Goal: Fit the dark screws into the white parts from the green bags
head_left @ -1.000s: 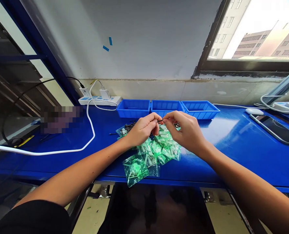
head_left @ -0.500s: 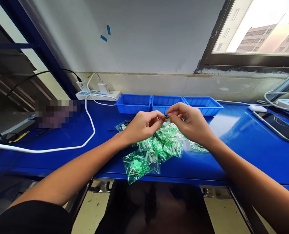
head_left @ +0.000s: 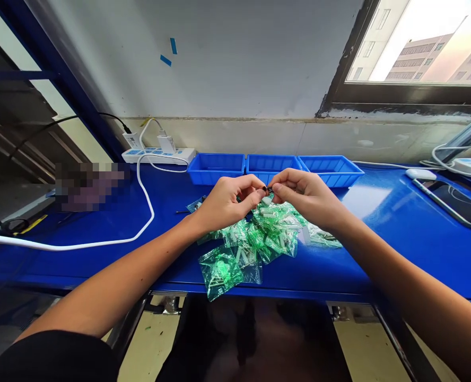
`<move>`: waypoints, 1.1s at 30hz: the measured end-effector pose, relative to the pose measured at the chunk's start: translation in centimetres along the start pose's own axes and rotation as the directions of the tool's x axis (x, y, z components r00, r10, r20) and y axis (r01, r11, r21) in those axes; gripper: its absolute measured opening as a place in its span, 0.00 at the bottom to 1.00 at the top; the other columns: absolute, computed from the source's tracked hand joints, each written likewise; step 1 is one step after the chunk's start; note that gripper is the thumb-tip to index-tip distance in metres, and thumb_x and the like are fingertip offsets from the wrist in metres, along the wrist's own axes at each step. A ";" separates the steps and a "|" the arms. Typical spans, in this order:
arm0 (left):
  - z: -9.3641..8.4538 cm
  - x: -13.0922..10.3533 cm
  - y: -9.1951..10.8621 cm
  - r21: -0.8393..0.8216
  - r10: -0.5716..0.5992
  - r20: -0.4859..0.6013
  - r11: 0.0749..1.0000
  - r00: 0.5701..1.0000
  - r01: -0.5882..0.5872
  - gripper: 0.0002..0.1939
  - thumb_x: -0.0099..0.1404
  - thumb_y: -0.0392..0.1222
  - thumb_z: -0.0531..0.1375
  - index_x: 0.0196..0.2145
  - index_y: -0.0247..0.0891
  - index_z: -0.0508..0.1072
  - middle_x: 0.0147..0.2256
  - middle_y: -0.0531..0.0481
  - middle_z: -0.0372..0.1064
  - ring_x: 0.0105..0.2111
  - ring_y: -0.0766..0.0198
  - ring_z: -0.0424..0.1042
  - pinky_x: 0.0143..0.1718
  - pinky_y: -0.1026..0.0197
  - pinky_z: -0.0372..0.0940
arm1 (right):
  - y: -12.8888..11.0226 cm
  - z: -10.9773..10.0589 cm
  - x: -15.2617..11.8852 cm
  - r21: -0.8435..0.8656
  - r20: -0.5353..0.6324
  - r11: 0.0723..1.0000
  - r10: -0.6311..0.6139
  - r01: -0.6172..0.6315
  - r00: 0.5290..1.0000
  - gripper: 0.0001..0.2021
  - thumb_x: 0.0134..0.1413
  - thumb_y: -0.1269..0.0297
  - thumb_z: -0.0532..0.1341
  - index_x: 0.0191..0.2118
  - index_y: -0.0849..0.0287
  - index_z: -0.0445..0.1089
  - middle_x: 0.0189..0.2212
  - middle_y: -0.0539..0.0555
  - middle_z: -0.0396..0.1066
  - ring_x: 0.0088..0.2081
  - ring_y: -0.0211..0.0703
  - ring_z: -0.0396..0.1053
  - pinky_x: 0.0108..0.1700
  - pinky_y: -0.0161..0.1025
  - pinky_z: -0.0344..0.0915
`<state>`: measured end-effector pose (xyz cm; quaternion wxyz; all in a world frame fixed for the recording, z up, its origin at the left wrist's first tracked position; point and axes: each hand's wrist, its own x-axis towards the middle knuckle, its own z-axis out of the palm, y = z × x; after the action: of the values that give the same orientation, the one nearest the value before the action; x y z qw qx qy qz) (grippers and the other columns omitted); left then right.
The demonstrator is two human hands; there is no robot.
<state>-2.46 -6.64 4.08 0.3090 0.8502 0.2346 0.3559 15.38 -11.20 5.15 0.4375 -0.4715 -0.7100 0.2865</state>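
My left hand [head_left: 233, 202] and my right hand [head_left: 305, 195] meet fingertip to fingertip near the middle of the view. Between their pinched fingers is a small dark piece [head_left: 267, 190], too small to make out, and both hands grip it. Beneath them a pile of clear green plastic packets [head_left: 259, 239] with white and metallic bits inside lies on the blue table [head_left: 132, 270]. One packet [head_left: 221, 272] lies at the front left of the pile, close to the table edge. Some dark thin parts [head_left: 195, 206] show beside my left hand, partly hidden.
Three blue bins [head_left: 217, 168] stand in a row behind the hands. A white power strip [head_left: 159, 155] with plugs sits at the back left, its white cable [head_left: 151, 204] curving over the table. At the right lies a phone [head_left: 456, 201] beside a white case [head_left: 420, 174].
Both hands stay together; the fingers of my left hand have shifted slightly around the small dark piece. The view has moved a little.
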 end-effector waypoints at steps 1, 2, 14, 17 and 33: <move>0.0 0.0 0.1 -0.004 0.007 0.000 1.000 1.000 -0.007 0.09 0.62 0.41 0.53 0.32 0.34 0.70 0.20 0.53 0.65 0.20 0.70 0.63 0.22 0.66 0.58 | 0.0 0.0 0.0 0.018 0.012 1.000 0.002 -0.002 1.000 0.05 0.54 0.65 0.56 0.31 0.61 0.65 0.23 0.49 0.67 0.27 0.34 0.66 0.30 0.35 0.62; -0.1 0.0 0.1 -0.008 0.013 0.001 1.000 1.000 -0.013 0.09 0.62 0.41 0.53 0.32 0.34 0.70 0.21 0.53 0.65 0.20 0.70 0.63 0.22 0.66 0.58 | -0.1 0.0 0.0 0.034 0.022 0.999 0.004 -0.004 1.000 0.05 0.54 0.65 0.56 0.31 0.61 0.65 0.23 0.49 0.67 0.27 0.34 0.66 0.30 0.35 0.62; -0.1 0.1 0.0 0.079 0.028 -0.047 0.997 0.999 -0.025 0.09 0.61 0.44 0.55 0.30 0.35 0.69 0.19 0.55 0.64 0.19 0.71 0.61 0.22 0.67 0.57 | 0.2 0.2 0.0 -0.019 -0.026 1.000 0.010 -0.010 1.000 0.06 0.54 0.62 0.57 0.32 0.60 0.66 0.22 0.49 0.67 0.26 0.34 0.66 0.27 0.34 0.62; 0.0 0.1 0.0 0.093 0.032 -0.075 0.995 0.997 -0.025 0.10 0.61 0.44 0.54 0.30 0.35 0.69 0.19 0.55 0.64 0.19 0.71 0.61 0.22 0.67 0.57 | 0.3 0.3 -0.1 -0.091 -0.071 0.996 -0.028 0.021 0.997 0.07 0.54 0.63 0.57 0.35 0.61 0.68 0.21 0.48 0.66 0.24 0.33 0.65 0.26 0.34 0.61; 0.2 0.0 -0.3 0.172 0.002 -0.074 0.985 0.997 0.011 0.10 0.63 0.43 0.52 0.33 0.35 0.70 0.18 0.57 0.63 0.19 0.71 0.60 0.22 0.66 0.54 | 0.5 0.9 -0.5 -0.379 -0.064 0.912 -0.196 0.158 0.978 0.11 0.55 0.70 0.53 0.35 0.59 0.74 0.21 0.49 0.71 0.23 0.35 0.67 0.25 0.33 0.59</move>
<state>-2.32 -6.50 3.73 0.2263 0.8594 0.2778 0.3648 14.82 -11.42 4.16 0.3997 -0.4933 -0.7682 0.0818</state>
